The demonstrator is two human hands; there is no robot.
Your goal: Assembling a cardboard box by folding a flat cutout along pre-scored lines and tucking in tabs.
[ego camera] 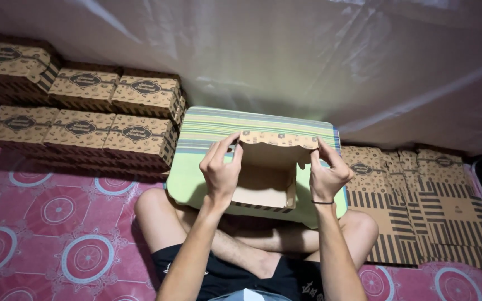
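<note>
Both the left hand (220, 167) and right hand (326, 174) pinch the half-folded cardboard box (269, 173) by its top flap, probably light, stiff, easily creased.

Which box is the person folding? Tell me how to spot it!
Find the green striped cushion on the person's lap. Over it, the left hand and right hand hold a brown patterned cardboard box. Unlike the closed boxes stacked left, it is open, showing its plain inside.
</note>
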